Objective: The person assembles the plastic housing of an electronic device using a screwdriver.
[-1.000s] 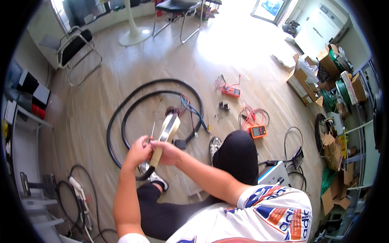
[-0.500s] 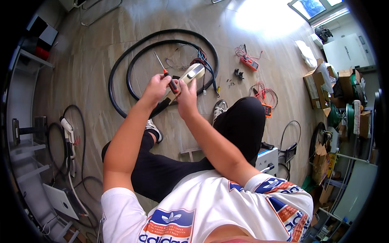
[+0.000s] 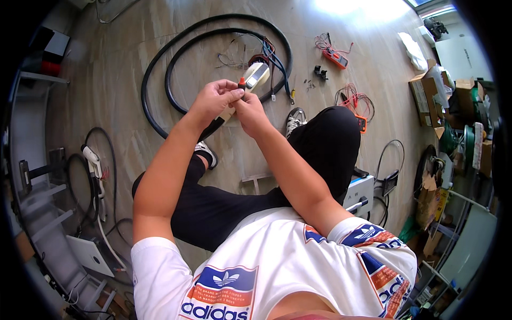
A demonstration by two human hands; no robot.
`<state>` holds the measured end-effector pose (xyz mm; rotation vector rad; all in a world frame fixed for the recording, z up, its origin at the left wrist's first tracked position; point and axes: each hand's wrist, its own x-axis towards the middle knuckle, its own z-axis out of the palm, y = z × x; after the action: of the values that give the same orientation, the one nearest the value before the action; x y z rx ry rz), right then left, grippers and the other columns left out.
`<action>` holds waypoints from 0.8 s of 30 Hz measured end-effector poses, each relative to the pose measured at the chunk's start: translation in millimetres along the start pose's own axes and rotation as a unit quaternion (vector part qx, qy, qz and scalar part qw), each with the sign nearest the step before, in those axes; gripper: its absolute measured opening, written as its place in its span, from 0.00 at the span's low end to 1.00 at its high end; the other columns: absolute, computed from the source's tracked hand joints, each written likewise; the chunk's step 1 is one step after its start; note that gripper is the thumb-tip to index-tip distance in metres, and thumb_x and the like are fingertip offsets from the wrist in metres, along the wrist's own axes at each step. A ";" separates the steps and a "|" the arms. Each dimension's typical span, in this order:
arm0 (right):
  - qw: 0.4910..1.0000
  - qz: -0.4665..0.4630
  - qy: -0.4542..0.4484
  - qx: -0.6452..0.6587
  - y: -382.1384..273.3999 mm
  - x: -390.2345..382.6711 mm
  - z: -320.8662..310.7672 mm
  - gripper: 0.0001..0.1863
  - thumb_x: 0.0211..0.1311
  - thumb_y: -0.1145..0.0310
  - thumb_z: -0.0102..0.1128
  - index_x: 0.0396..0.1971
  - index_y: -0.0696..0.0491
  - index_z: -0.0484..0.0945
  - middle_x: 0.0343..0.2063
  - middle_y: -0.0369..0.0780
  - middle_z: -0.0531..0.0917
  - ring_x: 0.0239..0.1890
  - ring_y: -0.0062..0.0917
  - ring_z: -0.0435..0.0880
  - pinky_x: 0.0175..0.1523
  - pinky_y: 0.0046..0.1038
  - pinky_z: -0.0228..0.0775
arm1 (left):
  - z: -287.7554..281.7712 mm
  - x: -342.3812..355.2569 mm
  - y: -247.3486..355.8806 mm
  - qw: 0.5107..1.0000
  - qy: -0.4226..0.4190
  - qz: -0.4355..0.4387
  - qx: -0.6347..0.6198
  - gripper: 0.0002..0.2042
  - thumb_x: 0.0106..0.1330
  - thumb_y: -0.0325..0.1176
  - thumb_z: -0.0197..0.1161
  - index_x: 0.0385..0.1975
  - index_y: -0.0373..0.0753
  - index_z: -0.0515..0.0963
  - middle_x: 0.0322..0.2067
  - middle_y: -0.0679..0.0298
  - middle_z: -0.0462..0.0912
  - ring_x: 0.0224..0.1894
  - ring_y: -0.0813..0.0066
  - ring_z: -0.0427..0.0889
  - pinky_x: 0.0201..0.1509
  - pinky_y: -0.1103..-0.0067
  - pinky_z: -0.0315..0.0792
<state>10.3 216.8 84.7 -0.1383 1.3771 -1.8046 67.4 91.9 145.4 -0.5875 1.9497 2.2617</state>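
Both hands meet over a pale charging connector (image 3: 256,76), their fingers drawn together. A screwdriver (image 3: 241,84) with a black and orange handle rises between them, its orange collar showing above the fingertips. My left hand (image 3: 217,100) is closed on the handle, thumb pressed against it. My right hand (image 3: 252,111) is closed beside it, its fingertips at the lower handle, which the fingers mostly hide. Below them passes the connector's grip, partly covered. From the connector's far end spread bare wires (image 3: 273,60), and a thick black cable (image 3: 150,69) lies coiled around on the floor.
Right of the coil lie a red multimeter (image 3: 335,58), black clamp pieces (image 3: 320,72) with small screws, and an orange meter (image 3: 362,124) with leads. Another charging gun (image 3: 92,156) and cable lie left. A grey case (image 3: 358,193) stands by my right knee; cardboard boxes (image 3: 424,101) line the right.
The screwdriver has swung from slanting left to nearly upright. My right hand has drawn back from the connector's body toward the screwdriver handle, and the hands have come together. The view has shifted.
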 end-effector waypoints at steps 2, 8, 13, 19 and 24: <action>0.999 0.027 0.021 0.037 -0.9 -2.5 -0.6 0.14 0.64 0.60 0.60 0.23 0.53 0.75 0.20 0.31 0.74 0.20 0.14 0.69 0.23 0.21 0.54 | -3.3 -6.4 -5.8 0.998 0.040 -0.037 -0.044 0.18 0.67 0.36 0.62 0.53 0.34 0.72 0.39 0.62 0.82 0.42 0.78 0.78 0.48 0.80 0.72; 0.992 0.051 -0.008 0.112 -22.3 -13.8 0.9 0.16 0.66 0.56 0.59 0.26 0.53 0.73 0.29 0.36 0.77 0.35 0.25 0.81 0.41 0.31 0.75 | -76.8 -20.8 -86.0 0.992 0.016 -0.117 -0.052 0.25 0.61 0.32 0.64 0.58 0.36 0.68 0.51 0.57 0.78 0.54 0.69 0.76 0.58 0.72 0.69; 0.985 0.071 -0.042 0.150 -37.8 -18.5 3.0 0.17 0.67 0.54 0.58 0.29 0.54 0.74 0.33 0.38 0.78 0.41 0.31 0.83 0.47 0.37 0.77 | -61.4 -37.8 -116.2 0.902 -0.045 -0.180 0.389 0.29 0.48 0.36 0.74 0.52 0.39 0.74 0.45 0.55 0.82 0.51 0.61 0.80 0.56 0.71 0.71; 0.995 0.032 -0.052 0.083 -55.0 4.9 -18.7 0.17 0.67 0.55 0.58 0.36 0.57 0.75 0.35 0.39 0.79 0.38 0.28 0.84 0.43 0.34 0.80 | -47.0 -22.7 -93.3 0.873 0.098 -0.101 0.467 0.17 0.55 0.43 0.71 0.33 0.34 0.80 0.28 0.48 0.83 0.34 0.50 0.83 0.39 0.66 0.75; 0.997 -0.034 0.012 -0.069 -100.1 5.2 -44.2 0.18 0.66 0.57 0.60 0.39 0.60 0.76 0.24 0.37 0.80 0.23 0.20 0.80 0.29 0.24 0.76 | -71.8 -15.1 -32.5 0.817 0.173 -0.044 0.548 0.17 0.56 0.46 0.70 0.30 0.37 0.80 0.27 0.48 0.82 0.35 0.46 0.82 0.36 0.63 0.73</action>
<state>-71.5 250.6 149.2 -0.2395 1.5311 -1.7720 107.7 30.6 112.8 -0.8661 2.8018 0.6655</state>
